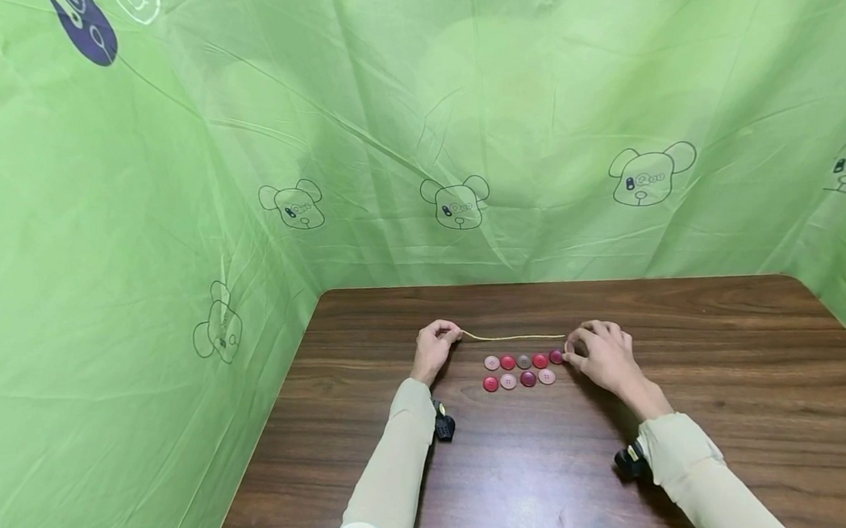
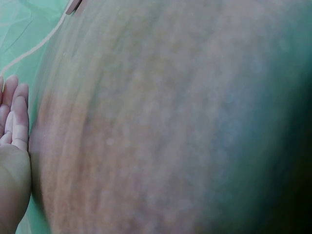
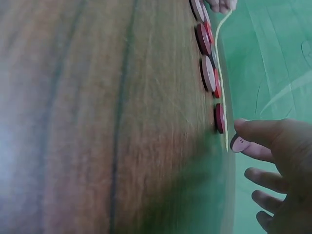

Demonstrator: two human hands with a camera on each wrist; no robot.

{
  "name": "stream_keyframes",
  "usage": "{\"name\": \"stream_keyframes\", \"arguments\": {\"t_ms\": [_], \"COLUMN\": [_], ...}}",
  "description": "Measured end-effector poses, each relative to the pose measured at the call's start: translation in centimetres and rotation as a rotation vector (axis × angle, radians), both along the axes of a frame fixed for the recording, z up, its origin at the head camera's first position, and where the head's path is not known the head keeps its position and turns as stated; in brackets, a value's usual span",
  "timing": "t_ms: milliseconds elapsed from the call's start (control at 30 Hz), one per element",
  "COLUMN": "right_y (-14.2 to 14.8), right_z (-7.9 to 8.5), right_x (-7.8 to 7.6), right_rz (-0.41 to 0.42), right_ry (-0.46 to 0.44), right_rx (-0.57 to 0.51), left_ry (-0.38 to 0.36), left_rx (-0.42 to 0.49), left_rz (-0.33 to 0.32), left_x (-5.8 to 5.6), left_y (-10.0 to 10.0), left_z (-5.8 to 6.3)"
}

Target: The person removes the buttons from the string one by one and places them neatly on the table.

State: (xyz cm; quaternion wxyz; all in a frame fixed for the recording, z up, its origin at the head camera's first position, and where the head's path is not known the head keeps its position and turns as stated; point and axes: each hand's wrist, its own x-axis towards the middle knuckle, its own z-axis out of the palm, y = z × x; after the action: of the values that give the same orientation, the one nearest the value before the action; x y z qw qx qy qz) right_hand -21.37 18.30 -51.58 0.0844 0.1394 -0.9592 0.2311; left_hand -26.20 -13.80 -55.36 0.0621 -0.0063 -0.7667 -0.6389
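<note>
My left hand (image 1: pixel 435 350) pinches one end of a thin yellow cord (image 1: pixel 513 337) between thumb and fingertips. The cord stretches to the right across the table, sagging slightly, and its far end stops just short of my right hand (image 1: pixel 604 357). Between the right thumb and index finger is a pale pink button (image 3: pixel 238 143), tilted on edge near the cord's tip; the other fingers are spread. Below the cord lie two rows of round buttons, among them a dark magenta button (image 1: pixel 556 357) close to the right fingertips, a grey button (image 1: pixel 524 361) and a red button (image 1: pixel 491 384).
The dark wood-grain table (image 1: pixel 511 495) carries everything. Green fabric (image 1: pixel 374 116) with bear-face drawings hangs behind it and along its left side. Each wrist wears a black device, the left device (image 1: pixel 444 423) and the right device (image 1: pixel 631 461).
</note>
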Motion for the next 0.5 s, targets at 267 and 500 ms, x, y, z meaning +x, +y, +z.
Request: {"name": "stream_keyframes", "arguments": {"t_ms": [267, 500], "right_y": [-0.3, -0.9], "right_z": [0.0, 0.0], "right_x": [1.2, 2.0], "right_rz": [0.025, 0.033], "right_ry": [-0.012, -0.034], "right_rx": [0.073, 0.089], "left_ry": [-0.006, -0.008], "left_rx": [-0.022, -0.018], "left_rz": [0.021, 0.022], "left_x": [0.1, 0.0], "left_y": [0.0, 0.0], "left_z": [0.1, -0.1]}}
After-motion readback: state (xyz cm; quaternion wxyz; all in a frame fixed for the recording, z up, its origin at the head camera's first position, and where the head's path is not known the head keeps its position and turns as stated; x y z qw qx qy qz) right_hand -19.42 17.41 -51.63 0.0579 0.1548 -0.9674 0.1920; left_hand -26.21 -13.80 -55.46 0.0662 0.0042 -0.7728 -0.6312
